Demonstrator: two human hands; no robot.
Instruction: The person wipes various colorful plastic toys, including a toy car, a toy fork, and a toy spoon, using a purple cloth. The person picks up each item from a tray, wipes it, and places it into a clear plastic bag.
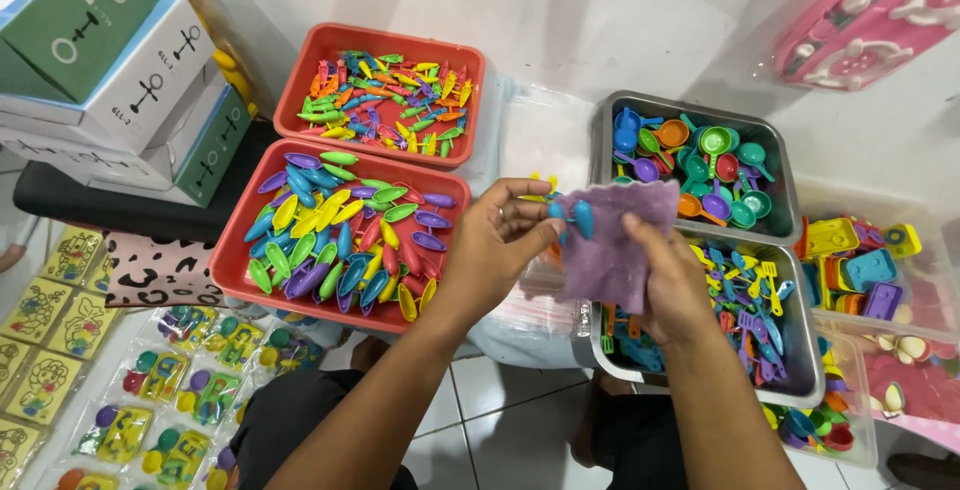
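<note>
My left hand (500, 240) pinches small blue plastic toy pieces (575, 215) at the edge of a purple cloth (615, 240). My right hand (670, 285) grips that cloth from below and holds it up over the middle of the trays. Both hands meet at the cloth, just right of a red tray (250, 290) filled with colourful spoon-shaped pieces (340, 235).
A second red tray (385, 40) with small coloured utensils lies behind. Two metal trays, one (775, 145) with toy pans, one (805, 350) with toy spatulas, stand at the right. Clear bins (925, 285) of toys sit far right. Stacked boxes (120, 70) and bagged toy sets (190, 390) are at the left.
</note>
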